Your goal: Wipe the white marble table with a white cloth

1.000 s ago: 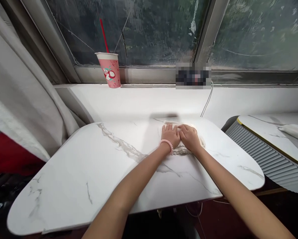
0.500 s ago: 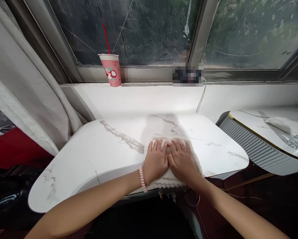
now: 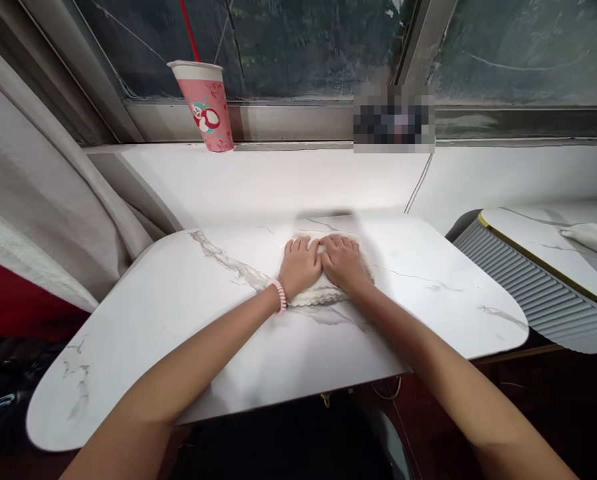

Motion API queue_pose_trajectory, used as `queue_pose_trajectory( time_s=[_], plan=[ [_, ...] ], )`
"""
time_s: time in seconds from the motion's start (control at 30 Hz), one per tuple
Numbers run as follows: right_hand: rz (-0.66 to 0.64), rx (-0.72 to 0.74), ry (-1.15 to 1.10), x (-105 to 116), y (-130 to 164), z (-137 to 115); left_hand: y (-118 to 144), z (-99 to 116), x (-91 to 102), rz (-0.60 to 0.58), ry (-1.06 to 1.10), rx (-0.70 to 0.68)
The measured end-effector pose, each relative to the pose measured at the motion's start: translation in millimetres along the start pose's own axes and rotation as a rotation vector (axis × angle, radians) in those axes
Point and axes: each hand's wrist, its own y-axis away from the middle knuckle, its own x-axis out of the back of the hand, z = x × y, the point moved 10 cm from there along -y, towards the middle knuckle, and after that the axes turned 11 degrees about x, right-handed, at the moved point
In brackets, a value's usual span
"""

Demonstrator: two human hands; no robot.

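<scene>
Side by side, my left hand (image 3: pixel 300 265) and my right hand (image 3: pixel 345 262) press down on a folded white cloth (image 3: pixel 318 295) with a scalloped edge. The cloth lies on a white marble-patterned table (image 3: pixel 218 320), toward its back edge. My fingers lie flat over the top of the cloth and point away from me, and the two thumbs nearly meet in the middle. A pink beaded bracelet (image 3: pixel 279 297) circles my left wrist. The palms hide much of the cloth.
On the window ledge stands a pink paper cup (image 3: pixel 206 110) with a red straw. A blurred-out object (image 3: pixel 393 120) sits further right, with a thin cable (image 3: pixel 419 181) running down. Grey curtains (image 3: pixel 38 167) hang at left. A ribbed-sided second table (image 3: pixel 538 267) stands at right.
Both hands have slid the cloth forward, from the table's front edge toward the back. The camera view has come closer to the window and cup.
</scene>
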Motion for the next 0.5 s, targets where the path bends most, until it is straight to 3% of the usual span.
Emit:
queue_pose_trajectory(
  time_s=[0.27, 0.5],
  plan=[
    [0.057, -0.023, -0.023, -31.5, -69.5, 11.0, -64.9, -43.0, -13.2, 0.000, 0.029, 0.021],
    [0.032, 0.124, -0.070, -47.5, -103.0, -15.0, -72.8, -81.1, -9.9, 0.023, -0.042, 0.175]
  ],
)
